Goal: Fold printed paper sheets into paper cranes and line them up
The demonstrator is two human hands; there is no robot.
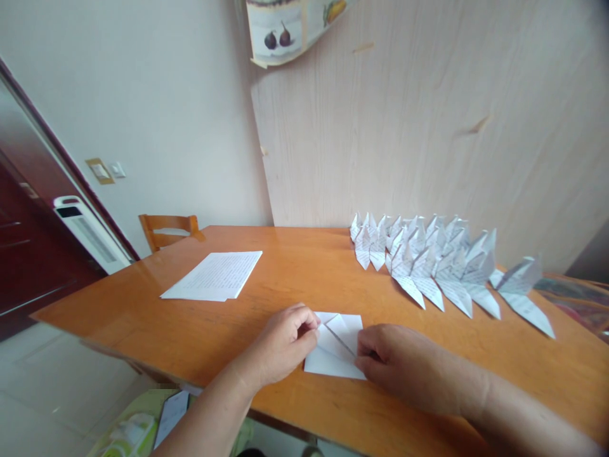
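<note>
A white folded sheet of paper lies on the wooden table near its front edge, with a diagonal fold and a small raised flap on top. My left hand pinches the paper's upper left part between thumb and fingers. At the paper's right edge, my right hand is closed with thumb and curled fingers on the sheet. The fingertips of both hands partly cover the paper's sides.
A stack of written sheets lies at the left of the table. Several folded paper pieces stand in rows at the back right. A wooden chair is behind the left end. A phone sits below the front edge.
</note>
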